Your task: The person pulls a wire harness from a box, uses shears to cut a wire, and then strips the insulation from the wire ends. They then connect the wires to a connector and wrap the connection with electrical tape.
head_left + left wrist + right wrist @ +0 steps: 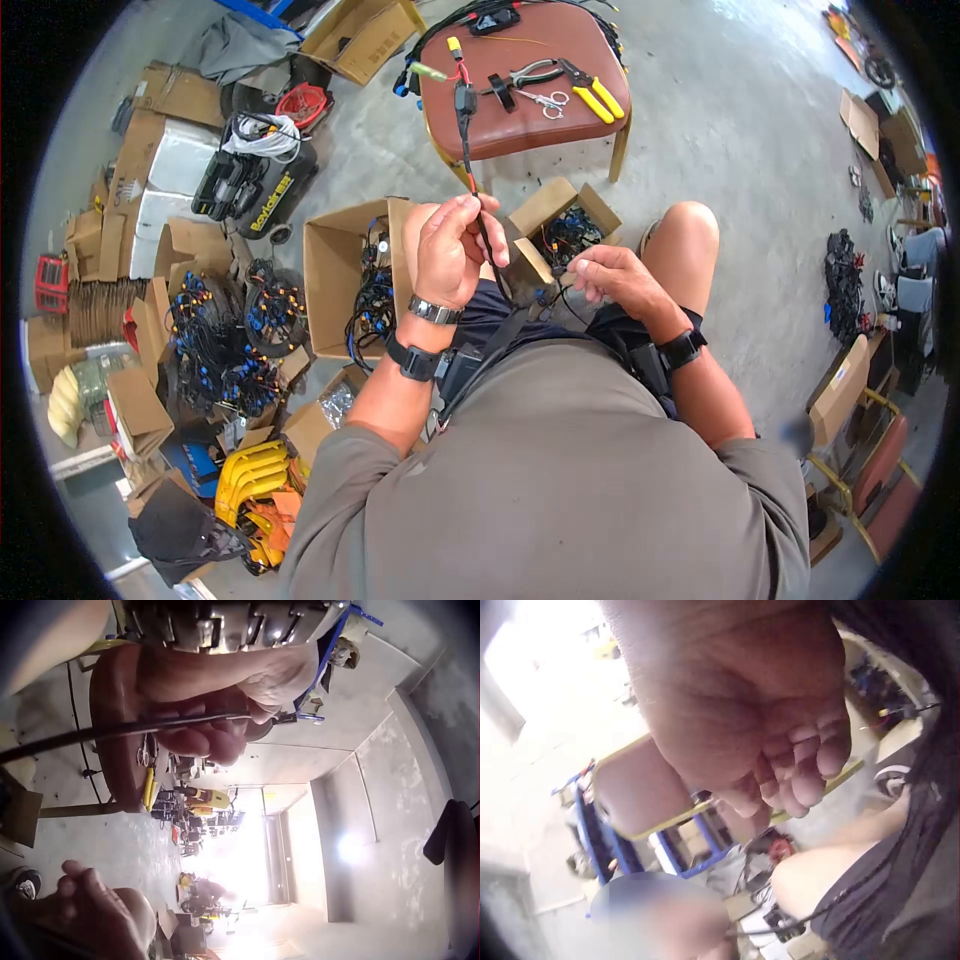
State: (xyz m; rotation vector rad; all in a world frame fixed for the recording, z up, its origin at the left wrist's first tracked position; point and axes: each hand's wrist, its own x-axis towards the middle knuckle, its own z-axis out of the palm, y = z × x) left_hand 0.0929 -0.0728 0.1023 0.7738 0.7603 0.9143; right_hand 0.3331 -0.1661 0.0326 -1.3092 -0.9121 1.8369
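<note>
A dark cable [467, 150] with red wire showing runs from the chair seat down to the lap. My left hand [452, 250] grips it between thumb and fingers; in the left wrist view the cable [90, 735] crosses under the curled fingers of that hand [206, 697]. At its upper end, a black module [465, 98] and a yellow connector [454, 46] lie on the seat. My right hand [622, 284] hovers over the lap, near a thin black cable. Its fingers bend loosely in the right wrist view, with nothing visible in the palm [727, 712].
Pliers [540, 74], scissors [550, 104], yellow-handled cutters [597, 97] and black tape [501, 92] lie on the chair [465, 138]. A small carton [538, 208] of wiring stands between the knees, a larger carton [333, 270] left of it. Boxes and cable bundles [207, 335] crowd the left floor.
</note>
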